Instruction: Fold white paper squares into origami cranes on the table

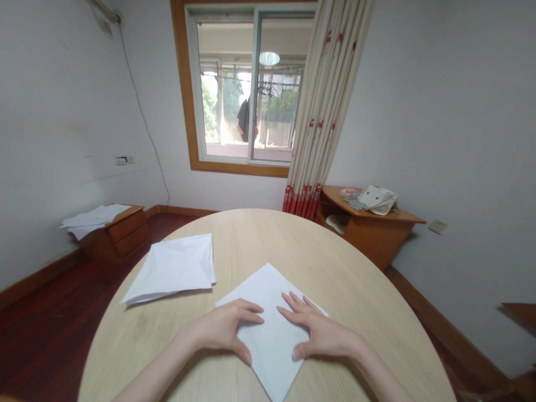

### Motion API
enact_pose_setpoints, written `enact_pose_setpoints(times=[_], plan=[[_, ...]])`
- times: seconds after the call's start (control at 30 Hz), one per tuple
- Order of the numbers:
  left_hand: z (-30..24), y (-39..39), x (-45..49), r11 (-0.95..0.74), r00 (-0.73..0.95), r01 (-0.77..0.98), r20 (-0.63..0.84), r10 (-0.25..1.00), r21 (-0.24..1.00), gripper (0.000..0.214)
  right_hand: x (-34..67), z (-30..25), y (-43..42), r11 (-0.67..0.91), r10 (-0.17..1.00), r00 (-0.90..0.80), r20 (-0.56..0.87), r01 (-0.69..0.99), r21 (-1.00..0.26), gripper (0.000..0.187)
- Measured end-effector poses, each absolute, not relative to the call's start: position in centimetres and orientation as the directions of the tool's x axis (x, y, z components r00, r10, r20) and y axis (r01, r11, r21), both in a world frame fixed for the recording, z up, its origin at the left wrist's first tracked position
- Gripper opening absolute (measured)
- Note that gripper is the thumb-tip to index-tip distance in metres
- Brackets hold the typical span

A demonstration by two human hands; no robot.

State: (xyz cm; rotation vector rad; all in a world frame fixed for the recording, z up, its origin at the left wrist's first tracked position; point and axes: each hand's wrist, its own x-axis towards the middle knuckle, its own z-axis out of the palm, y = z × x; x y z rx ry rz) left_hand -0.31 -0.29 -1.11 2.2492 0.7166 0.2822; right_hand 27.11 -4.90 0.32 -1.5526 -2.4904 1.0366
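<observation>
A white sheet of paper (272,335) lies on the round table in front of me, turned so that one corner points away and one toward me. My left hand (234,326) rests on its left side, fingers stretched out and thumb apart. On the right side lies my right hand (312,324), its fingers spread over the paper and its thumb near the lower right edge. Neither hand grips anything. To the left, a stack of folded white paper (176,268) sits near the table's edge.
The round wooden table (347,290) fills the foreground. Beyond it stand a low cabinet (129,229) with papers on top at left and a corner desk (372,234) with a cloth bag (377,199) at right. A curtain (322,111) hangs beside the window (226,95).
</observation>
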Motion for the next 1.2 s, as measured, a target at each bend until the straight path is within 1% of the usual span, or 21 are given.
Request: enact_pose_setpoints(times=[0.03, 0.1, 0.2, 0.4, 0.47, 0.6, 0.73, 0.83, 0.93, 1.03, 1.2], plan=[[-0.9, -0.3, -0.4, -0.566, 0.828, 0.412, -0.033, 0.560, 0.715, 0.077, 27.1, 0.3, -4.9, 0.280, 0.795, -0.509, -0.329, 0.790, -0.546, 0.101], [-0.7, -0.3, -0.4, -0.564, 0.834, 0.416, -0.054, 0.548, 0.713, 0.084, 27.2, 0.3, -4.8, 0.281, 0.773, -0.521, -0.362, 0.792, -0.542, 0.108], [-0.7, -0.3, -0.3, -0.549, 0.826, 0.430, -0.066, 0.560, 0.716, 0.083, 27.3, 0.2, -4.7, 0.284, 0.757, -0.533, -0.379, 0.790, -0.544, 0.115], [-0.7, 0.0, -0.4, -0.496, 0.802, 0.415, -0.050, 0.595, 0.763, 0.078, 27.8, -0.1, -4.4, 0.272, 0.754, -0.548, -0.363, 0.763, -0.586, 0.109], [-0.8, 0.1, -0.4, -0.464, 0.791, 0.395, -0.037, 0.610, 0.793, 0.068, 27.9, 0.0, -4.4, 0.258, 0.756, -0.543, -0.366, 0.761, -0.596, 0.107], [-0.7, 0.2, -0.5, -0.431, 0.773, 0.336, 0.017, 0.635, 0.838, 0.044, 27.9, 0.5, -4.5, 0.239, 0.770, -0.539, -0.341, 0.739, -0.629, 0.096], [-0.2, 0.1, -0.4, -0.418, 0.766, 0.277, 0.064, 0.640, 0.865, 0.031, 28.0, 0.6, -4.6, 0.234, 0.790, -0.548, -0.274, 0.683, -0.692, 0.082], [0.1, 0.0, -0.3, -0.396, 0.749, 0.258, 0.076, 0.658, 0.881, 0.023, 28.2, 0.5, -4.6, 0.196, 0.810, -0.535, -0.238, 0.630, -0.752, 0.072], [0.3, -0.1, -0.2, -0.377, 0.718, 0.249, 0.091, 0.690, 0.892, 0.017, 28.4, 0.3, -4.7, 0.170, 0.844, -0.505, -0.181, 0.572, -0.802, 0.062], [0.3, -0.1, -0.1, -0.357, 0.681, 0.219, 0.120, 0.723, 0.908, 0.016, 28.6, 0.3, -4.8, 0.155, 0.885, -0.452, -0.107, 0.506, -0.849, 0.052], [0.2, -0.2, 0.0, -0.318, 0.624, 0.178, 0.143, 0.768, 0.931, 0.015, 28.6, 0.4, -4.9, 0.199, 0.925, -0.381, 0.017, 0.444, -0.873, 0.038]])
